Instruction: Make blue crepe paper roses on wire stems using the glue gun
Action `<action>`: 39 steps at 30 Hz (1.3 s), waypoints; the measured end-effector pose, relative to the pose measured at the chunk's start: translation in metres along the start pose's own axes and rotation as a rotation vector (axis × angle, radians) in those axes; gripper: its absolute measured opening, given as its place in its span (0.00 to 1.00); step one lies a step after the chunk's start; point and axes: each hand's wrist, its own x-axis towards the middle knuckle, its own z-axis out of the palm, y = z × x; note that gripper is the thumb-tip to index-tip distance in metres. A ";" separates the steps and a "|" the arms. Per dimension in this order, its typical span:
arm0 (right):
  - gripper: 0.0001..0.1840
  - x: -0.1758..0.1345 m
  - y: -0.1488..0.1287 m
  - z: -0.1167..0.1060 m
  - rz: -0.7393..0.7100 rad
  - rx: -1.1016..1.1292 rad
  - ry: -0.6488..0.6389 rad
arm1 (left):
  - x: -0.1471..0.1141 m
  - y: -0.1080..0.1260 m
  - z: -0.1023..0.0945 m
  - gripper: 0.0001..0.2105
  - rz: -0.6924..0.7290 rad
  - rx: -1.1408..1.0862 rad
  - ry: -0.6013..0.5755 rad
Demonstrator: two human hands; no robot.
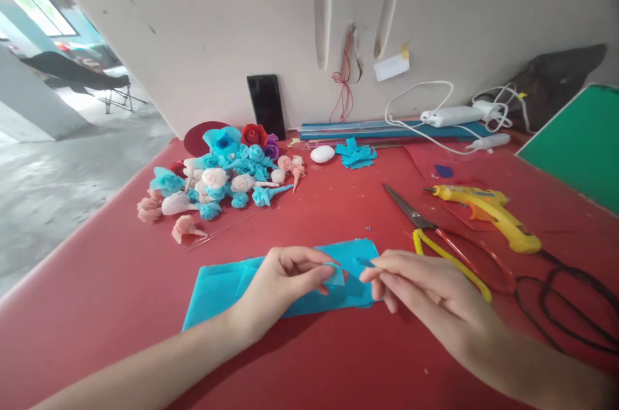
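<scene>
My left hand [294,278] pinches a small piece of light blue crepe paper [336,275] between thumb and fingers. A little to its right, my right hand [420,287] closes on a thin dark blue strip [365,262], whose tip points toward the left hand; its exact kind is too small to tell. Both hands are above a folded sheet of blue crepe paper [220,291] lying on the red tabletop [120,332]. Scissors [425,223] with red handles lie half-open beyond my right hand, beside a yellow bent piece [454,265].
Paper flowers [215,178] in blue, white and pink are heaped at the back left. A phone [267,106] leans on the wall. Near a white egg-shaped object [322,154] lie blue paper scraps [356,153]. A yellow glue gun [498,210] with a black cord and a white power strip [452,116] are at right.
</scene>
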 end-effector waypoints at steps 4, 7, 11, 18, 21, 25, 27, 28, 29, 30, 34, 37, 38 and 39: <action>0.11 -0.009 0.000 0.000 -0.183 -0.174 0.011 | -0.002 0.003 0.003 0.02 0.008 -0.011 -0.015; 0.13 -0.016 0.000 -0.003 -0.327 -0.251 -0.013 | -0.003 0.002 0.004 0.02 0.017 -0.009 -0.013; 0.17 -0.017 -0.003 -0.009 -0.448 -0.312 -0.037 | -0.004 0.006 0.003 0.03 0.072 0.005 0.046; 0.15 -0.017 -0.025 -0.018 -0.361 -0.221 -0.003 | -0.017 0.064 0.025 0.06 0.370 0.156 0.127; 0.13 -0.016 -0.038 -0.020 -0.350 -0.154 0.045 | -0.021 0.086 0.042 0.08 0.490 0.236 0.069; 0.13 -0.014 -0.049 -0.021 -0.335 0.008 0.072 | -0.019 0.096 0.056 0.11 0.548 0.178 0.015; 0.12 -0.015 -0.050 -0.019 -0.160 0.175 0.033 | -0.018 0.097 0.058 0.12 0.540 0.138 -0.027; 0.12 -0.016 -0.050 -0.019 -0.061 0.255 0.009 | -0.018 0.097 0.058 0.12 0.520 0.125 -0.050; 0.12 -0.017 -0.050 -0.018 0.024 0.322 -0.015 | -0.017 0.097 0.058 0.12 0.497 0.115 -0.067; 0.12 -0.018 -0.050 -0.017 0.088 0.370 -0.033 | -0.017 0.098 0.058 0.11 0.471 0.104 -0.076; 0.16 -0.018 -0.051 -0.017 0.181 0.413 -0.076 | -0.016 0.098 0.057 0.12 0.418 0.051 -0.083; 0.18 -0.016 -0.051 -0.018 0.215 0.379 -0.086 | -0.016 0.096 0.055 0.13 0.421 0.026 -0.108; 0.18 -0.016 -0.051 -0.018 0.223 0.367 -0.080 | -0.015 0.096 0.055 0.13 0.427 0.024 -0.101; 0.19 -0.016 -0.051 -0.018 0.228 0.353 -0.073 | -0.015 0.095 0.055 0.13 0.439 0.023 -0.093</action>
